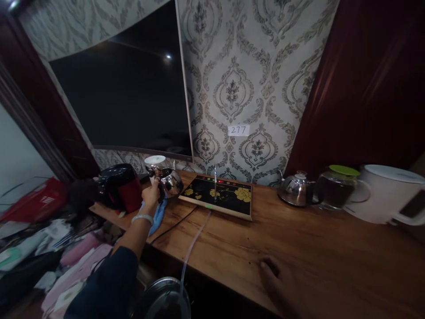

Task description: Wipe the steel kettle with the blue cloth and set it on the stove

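Cloth (158, 215) and cooker (117, 186) beside kettle (170, 181)

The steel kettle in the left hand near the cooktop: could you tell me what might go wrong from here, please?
1. The left hand holds the steel kettle by its handle with the arm stretched out; the kettle looks tilted, so any contents might spill onto the cooktop, whose lights are on.
2. A black cable and a clear hose cross the wooden counter below; the forearm might snag them.
3. A blue cloth lies under the wrist and could be dragged.
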`<state>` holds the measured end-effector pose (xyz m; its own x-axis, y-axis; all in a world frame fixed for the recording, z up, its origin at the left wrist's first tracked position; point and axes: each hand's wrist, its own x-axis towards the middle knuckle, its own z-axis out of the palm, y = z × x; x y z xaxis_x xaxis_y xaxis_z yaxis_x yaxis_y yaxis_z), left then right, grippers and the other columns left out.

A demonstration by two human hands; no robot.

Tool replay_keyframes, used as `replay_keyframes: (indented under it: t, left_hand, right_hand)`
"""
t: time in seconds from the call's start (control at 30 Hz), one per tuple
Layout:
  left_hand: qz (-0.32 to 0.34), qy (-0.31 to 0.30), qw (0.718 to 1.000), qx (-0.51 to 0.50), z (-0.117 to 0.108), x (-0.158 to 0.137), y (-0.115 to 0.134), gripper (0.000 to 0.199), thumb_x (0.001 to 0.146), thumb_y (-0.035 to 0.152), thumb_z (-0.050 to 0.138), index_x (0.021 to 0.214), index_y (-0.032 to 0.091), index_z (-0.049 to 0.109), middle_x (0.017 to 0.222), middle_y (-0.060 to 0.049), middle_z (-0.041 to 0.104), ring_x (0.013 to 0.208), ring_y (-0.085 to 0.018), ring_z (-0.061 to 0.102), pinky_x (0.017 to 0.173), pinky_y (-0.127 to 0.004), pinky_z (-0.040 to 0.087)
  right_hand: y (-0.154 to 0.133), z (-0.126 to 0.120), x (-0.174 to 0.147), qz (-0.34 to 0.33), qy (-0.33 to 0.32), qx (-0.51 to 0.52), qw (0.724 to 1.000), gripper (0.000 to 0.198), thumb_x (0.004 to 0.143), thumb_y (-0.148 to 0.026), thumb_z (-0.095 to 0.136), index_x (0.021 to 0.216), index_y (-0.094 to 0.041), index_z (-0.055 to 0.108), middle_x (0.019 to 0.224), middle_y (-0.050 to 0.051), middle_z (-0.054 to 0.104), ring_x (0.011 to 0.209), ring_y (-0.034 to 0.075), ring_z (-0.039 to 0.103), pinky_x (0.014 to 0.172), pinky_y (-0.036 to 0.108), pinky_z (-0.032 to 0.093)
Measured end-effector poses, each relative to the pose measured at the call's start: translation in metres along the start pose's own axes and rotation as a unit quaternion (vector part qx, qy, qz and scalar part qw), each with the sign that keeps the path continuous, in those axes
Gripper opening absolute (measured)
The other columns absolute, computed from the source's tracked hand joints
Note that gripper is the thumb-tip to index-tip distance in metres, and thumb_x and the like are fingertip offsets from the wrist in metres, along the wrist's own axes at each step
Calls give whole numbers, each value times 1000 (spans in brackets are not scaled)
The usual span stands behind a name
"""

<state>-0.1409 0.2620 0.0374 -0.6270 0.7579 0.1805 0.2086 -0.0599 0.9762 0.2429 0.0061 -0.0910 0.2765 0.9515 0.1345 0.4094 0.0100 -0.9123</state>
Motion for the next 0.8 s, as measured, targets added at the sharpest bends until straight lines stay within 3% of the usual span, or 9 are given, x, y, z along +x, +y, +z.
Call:
replay_keyframes:
  t: [0.17,0.3,0.47,0.6,0.8]
  left_hand:
    - [15,-36,999,-5,-36,-37,5,64,62,79,68,47,22,45,42,4,38,43,-9,36,43,-25,27]
    - [14,-80,997,-10,-63,-74,2,65,58,80,70,46,22,41,42,5,35,43,-8,31,42,-24,24]
    - [-33,-141,989,-27,-84,-125,-9,68,57,82,70,43,24,38,40,5,33,39,-8,29,40,-24,21]
    - [-72,-203,976,-31,-83,-165,-17,64,62,78,70,41,24,41,39,3,36,37,-9,32,39,-26,25]
    - [-37,-255,966,-24,-54,-202,-25,67,61,81,68,39,23,42,37,3,35,37,-8,32,39,-26,23]
  right_hand:
    - [10,5,0,3,13,14,1000,35,80,-52,56,77,-21,73,67,4,71,68,25,67,62,31,51]
    - [17,7,2,-13,16,43,999,37,78,-53,59,78,-20,74,77,8,76,77,28,71,69,34,54]
    - [21,7,6,-20,29,94,995,39,73,-56,61,76,-20,74,79,10,77,80,30,71,73,38,56]
    - [24,7,8,-26,20,106,994,38,72,-55,62,77,-19,74,81,11,78,81,30,71,74,39,56]
    - [24,9,11,-26,39,129,991,46,68,-65,66,74,-20,72,80,12,77,82,32,71,78,43,55]
